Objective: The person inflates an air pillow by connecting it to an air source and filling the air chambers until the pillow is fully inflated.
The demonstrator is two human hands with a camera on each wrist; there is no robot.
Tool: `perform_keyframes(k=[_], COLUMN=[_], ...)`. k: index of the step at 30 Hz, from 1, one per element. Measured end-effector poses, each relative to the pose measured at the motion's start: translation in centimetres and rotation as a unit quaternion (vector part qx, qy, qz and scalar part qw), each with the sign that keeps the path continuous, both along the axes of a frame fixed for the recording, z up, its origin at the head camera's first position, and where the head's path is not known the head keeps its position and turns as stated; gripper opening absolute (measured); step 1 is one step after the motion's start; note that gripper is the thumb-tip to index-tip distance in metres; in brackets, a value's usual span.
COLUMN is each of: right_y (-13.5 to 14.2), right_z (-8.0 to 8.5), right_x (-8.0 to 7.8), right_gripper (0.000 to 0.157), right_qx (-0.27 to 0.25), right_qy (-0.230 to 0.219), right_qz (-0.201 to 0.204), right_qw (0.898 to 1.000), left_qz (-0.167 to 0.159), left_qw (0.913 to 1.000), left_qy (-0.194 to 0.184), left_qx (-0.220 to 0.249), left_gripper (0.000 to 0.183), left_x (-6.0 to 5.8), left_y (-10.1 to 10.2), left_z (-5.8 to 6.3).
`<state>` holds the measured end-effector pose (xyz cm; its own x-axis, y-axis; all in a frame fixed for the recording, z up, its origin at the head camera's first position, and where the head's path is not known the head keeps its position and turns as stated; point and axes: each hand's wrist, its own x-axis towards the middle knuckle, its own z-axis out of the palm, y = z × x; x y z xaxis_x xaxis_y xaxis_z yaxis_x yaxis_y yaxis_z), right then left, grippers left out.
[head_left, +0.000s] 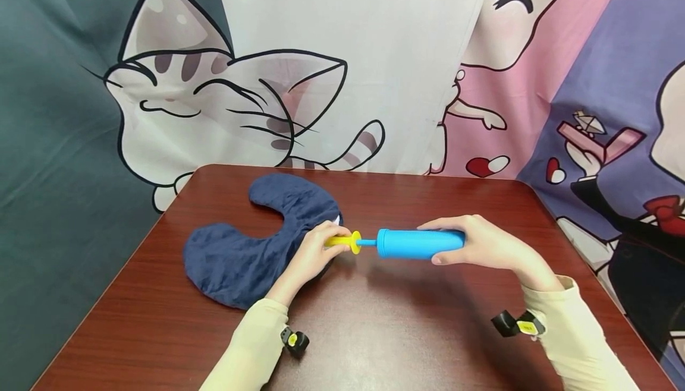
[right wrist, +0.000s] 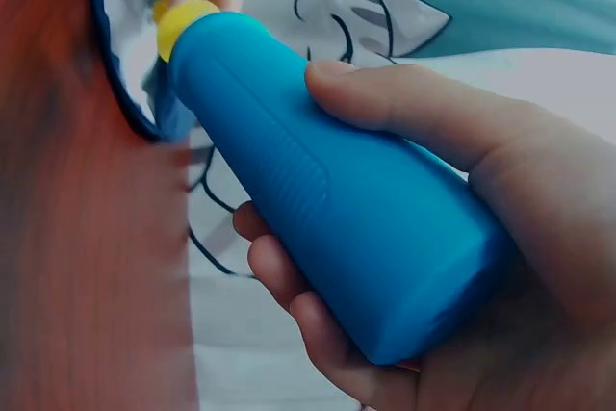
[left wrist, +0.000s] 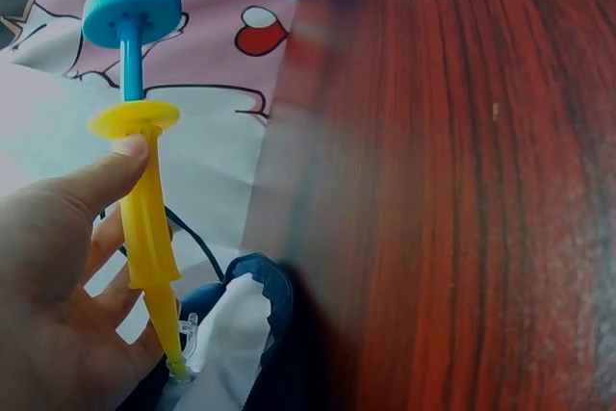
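So, the blue pump [head_left: 404, 245] is in the middle of the head frame, lying on its side in the air over the brown table [head_left: 428, 343]. The right hand [head_left: 478, 243] grips its fat end. In the right wrist view the thumb lies along one side and the other fingers curl round the far side, likely so the smooth, round tube does not slip. The left hand [head_left: 313, 251] pinches the yellow end piece [left wrist: 149, 223], thumb in front and fingers behind, maybe to hold that end firm. The thin blue rod [left wrist: 132, 60] shows between the yellow piece and the tube, so the pump looks partly pulled out. At the bottom of the left wrist frame, the yellow tip meets a small clear valve [left wrist: 190, 334] by the white inside part [left wrist: 236, 329]; I can't tell how deep it goes. That is probably why the curved navy pillow [head_left: 230, 260], left of the middle in the head frame, lies so close to the left hand. The left arm comes up from the bottom, leaning right. The right arm comes from the lower right corner, and its hand bends to the left, so the two hands face each other.
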<state>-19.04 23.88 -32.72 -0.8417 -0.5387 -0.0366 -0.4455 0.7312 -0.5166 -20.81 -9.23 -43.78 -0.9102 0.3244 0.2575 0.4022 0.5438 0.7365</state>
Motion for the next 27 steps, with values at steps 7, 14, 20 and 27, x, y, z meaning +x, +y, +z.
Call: perform_keyframes(k=[7,14,20,27], right_y=[2.0,3.8,5.5,6.6], right_z=[1.3,2.9,3.8,3.7], right_x=[0.7,1.5,1.9,1.9], right_gripper=[0.051,0.049,0.049,0.046], right_qx=[0.02,0.022,0.026,0.012], right_qy=[0.042,0.07,0.068,0.061], right_qz=[-0.004,-0.002,-0.021,-0.04], right_qw=[0.999,0.997,0.997,0.997], left_qz=[0.001,-0.001,-0.001,-0.005], left_qw=[1.0,1.0,1.0,0.9999], left_qy=[0.001,0.006,0.001,0.008], left_qx=[-0.001,-0.002,-0.002,0.01], left_gripper=[0.025,0.025,0.025,0.026], left_x=[-0.1,-0.2,-0.2,-0.2], left_y=[-0.1,-0.1,-0.2,-0.1], left_z=[0.0,-0.1,-0.1,-0.2])
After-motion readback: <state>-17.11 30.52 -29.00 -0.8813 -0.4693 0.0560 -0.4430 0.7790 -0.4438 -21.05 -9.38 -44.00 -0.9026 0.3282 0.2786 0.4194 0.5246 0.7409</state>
